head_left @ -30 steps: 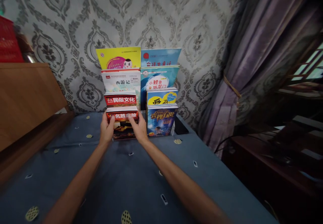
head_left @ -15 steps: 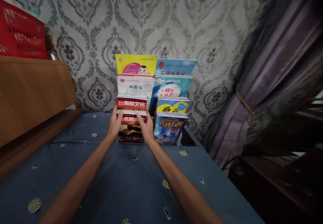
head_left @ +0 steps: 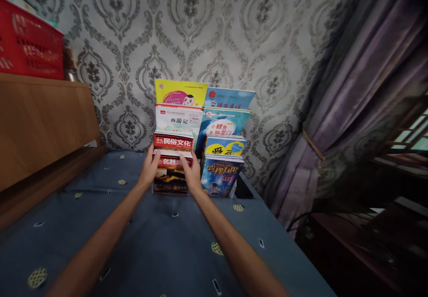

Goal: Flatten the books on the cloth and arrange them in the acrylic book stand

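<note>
My left hand (head_left: 149,167) and my right hand (head_left: 192,171) grip the two sides of a front book (head_left: 170,179) with a red title band and a dark landscape cover, thumbs on its face. My fingers reach back along its edges, partly hidden. Close behind it stands another red-banded book (head_left: 173,141). Farther back rise a white book (head_left: 179,117) and a yellow book (head_left: 180,91). To the right of my right hand is a second upright row: a dark blue book (head_left: 221,174), a yellow-and-blue book (head_left: 223,146), a teal book (head_left: 227,119) and a light blue book (head_left: 230,98).
Blue patterned cloth (head_left: 150,243) covers the surface under the books. A black flat object (head_left: 244,189) lies right of them. Patterned wallpaper (head_left: 214,29) stands behind, a wooden cabinet (head_left: 43,123) with a red basket (head_left: 33,43) at left, a purple curtain (head_left: 310,154) at right.
The view has shifted slightly, so the books sit a little lower and farther left in the picture. Both hands keep their hold on the front book.
</note>
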Demonstrator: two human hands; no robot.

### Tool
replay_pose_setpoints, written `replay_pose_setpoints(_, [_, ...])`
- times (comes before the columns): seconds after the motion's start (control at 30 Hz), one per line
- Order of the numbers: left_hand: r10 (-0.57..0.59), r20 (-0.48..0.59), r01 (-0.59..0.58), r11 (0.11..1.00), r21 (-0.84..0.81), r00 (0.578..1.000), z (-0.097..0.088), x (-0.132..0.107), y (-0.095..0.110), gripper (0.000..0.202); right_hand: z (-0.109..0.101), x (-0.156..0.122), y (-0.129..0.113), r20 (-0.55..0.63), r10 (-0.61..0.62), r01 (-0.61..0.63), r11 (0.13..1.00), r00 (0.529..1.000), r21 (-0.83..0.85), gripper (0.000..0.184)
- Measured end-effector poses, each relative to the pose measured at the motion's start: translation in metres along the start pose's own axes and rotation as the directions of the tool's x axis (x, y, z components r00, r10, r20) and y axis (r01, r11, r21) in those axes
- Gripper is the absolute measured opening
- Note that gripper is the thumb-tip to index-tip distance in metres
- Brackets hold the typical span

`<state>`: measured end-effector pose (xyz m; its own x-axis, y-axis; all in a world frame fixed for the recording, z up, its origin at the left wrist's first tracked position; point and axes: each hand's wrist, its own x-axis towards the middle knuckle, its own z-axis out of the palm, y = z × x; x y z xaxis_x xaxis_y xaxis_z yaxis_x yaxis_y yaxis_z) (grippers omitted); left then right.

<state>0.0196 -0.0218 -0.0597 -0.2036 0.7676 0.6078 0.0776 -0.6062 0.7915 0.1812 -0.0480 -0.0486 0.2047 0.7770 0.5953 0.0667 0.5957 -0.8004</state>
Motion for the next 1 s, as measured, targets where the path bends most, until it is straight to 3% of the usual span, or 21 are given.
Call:
replay_pose_setpoints(0.1, [-0.053, -0.024, 0.051, 0.996, -0.075, 0.998, -0.002, 0.002, -0.001, 0.06, -0.003, 0.003, -0.002, -0.002, -0.019, 0.019, 1.0, 1.0, -0.015, 0.067])
replay_pose_setpoints(0.2, [-0.034, -0.014, 0.032, 0.993, -0.113, 0.999, -0.006, 0.01, 0.007, 0.064, -0.006, 0.01, -0.007, 0.031, -0.058, 0.06, 0.995, 0.998, -0.076, 0.071])
replay_pose_setpoints(0.33, [0.082, 0.035, -0.083, 0.996, 0.031, 0.996, -0.013, 0.025, 0.033, 0.067, -0.009, 0.022, -0.02, 0.067, -0.151, 0.163, 0.954, 0.986, -0.25, 0.075])
replay_pose_setpoints(0.5, [0.206, 0.152, -0.241, 0.932, 0.27, 0.967, -0.02, 0.037, 0.06, 0.068, -0.008, 0.035, -0.034, 0.201, -0.377, 0.424, 0.733, 0.904, -0.531, 0.065])
replay_pose_setpoints(0.63, [0.236, 0.247, -0.316, 0.876, 0.365, 0.94, -0.023, 0.041, 0.062, 0.066, -0.006, 0.042, -0.031, 0.29, -0.383, 0.475, 0.601, 0.877, -0.643, 0.056])
replay_pose_setpoints(0.83, [0.277, 0.283, -0.376, 0.835, 0.401, 0.918, -0.027, 0.044, 0.06, 0.058, -0.004, 0.047, -0.024, 0.268, -0.401, 0.469, 0.582, 0.876, -0.664, 0.054])
replay_pose_setpoints(1.0, [0.291, 0.264, -0.379, 0.834, 0.401, 0.919, -0.029, 0.036, 0.06, 0.059, -0.008, 0.033, -0.04, 0.276, -0.429, 0.498, 0.591, 0.86, -0.634, 0.052])
